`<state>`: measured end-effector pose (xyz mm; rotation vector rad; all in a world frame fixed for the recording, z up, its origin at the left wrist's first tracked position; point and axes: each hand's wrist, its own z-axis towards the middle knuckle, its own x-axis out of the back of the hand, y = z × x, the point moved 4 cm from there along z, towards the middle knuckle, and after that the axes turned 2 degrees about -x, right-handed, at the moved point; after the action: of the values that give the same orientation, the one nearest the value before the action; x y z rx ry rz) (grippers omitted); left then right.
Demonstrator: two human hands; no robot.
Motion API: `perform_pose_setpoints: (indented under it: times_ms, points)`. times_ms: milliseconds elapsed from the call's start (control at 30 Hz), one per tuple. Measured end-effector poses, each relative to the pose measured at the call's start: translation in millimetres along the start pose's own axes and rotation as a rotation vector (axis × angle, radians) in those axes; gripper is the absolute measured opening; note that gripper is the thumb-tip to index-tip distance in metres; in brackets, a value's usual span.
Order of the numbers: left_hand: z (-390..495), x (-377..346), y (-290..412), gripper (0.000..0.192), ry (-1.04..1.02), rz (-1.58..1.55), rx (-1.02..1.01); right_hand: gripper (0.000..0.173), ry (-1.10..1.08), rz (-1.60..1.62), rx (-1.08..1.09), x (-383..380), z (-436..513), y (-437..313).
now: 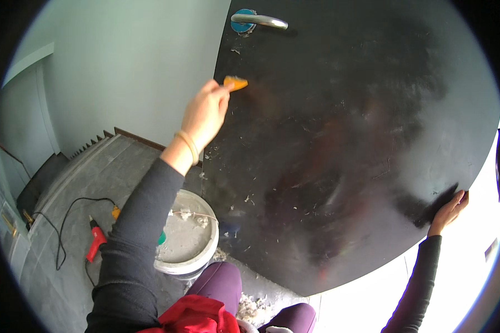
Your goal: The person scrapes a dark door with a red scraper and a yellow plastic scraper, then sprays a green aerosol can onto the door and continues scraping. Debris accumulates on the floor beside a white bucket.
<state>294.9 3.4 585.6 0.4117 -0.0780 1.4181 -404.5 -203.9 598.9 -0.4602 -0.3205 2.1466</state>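
Observation:
My left hand (206, 110), with a tan band at the wrist, holds a small yellow scraper (236, 83) between thumb and fingers, near the side edge of a large dark door (300, 145). Pale shreds and scratches are scattered over the door's surface. Above the scraper is a metal lever handle (264, 21) on a round blue base (242, 26), with ragged residue around it. My right hand (448, 212) grips the door's opposite edge at the lower right, its fingertips partly hidden behind the edge.
A round white bucket (214, 243) with scraps on its lid stands by my left knee. Left of it, a red heat gun (96, 241) with a black cord lies on grey floor tiles (125, 175). Scrapings (254, 310) are heaped between my knees. Stairs descend at far left beside a pale wall (129, 62).

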Motion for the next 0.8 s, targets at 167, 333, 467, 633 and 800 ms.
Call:
perform_pose_setpoints:
  times_ms: [167,333,467,633,800]
  points:
    - [20.4,6.7,-28.5,0.021,0.064,0.075,-0.082,0.070,0.011,0.074,-0.023,-0.6,-1.6,-0.9]
    - [25.7,9.8,-40.7,0.026,0.107,0.114,-0.156,0.070,0.018,0.000,-0.017,-0.5,-1.1,-0.3]
    - [40.8,9.1,-52.2,0.026,0.044,0.103,-0.140,0.070,0.024,0.002,0.028,1.4,-1.4,-0.4]
    - [57.5,13.5,-62.6,0.027,0.130,0.135,-0.286,0.070,0.019,0.007,-0.012,0.4,-1.7,2.1]
    - [45.6,8.4,-65.9,0.029,-0.106,0.066,-0.155,0.071,0.033,0.011,0.009,0.3,-1.1,3.5]
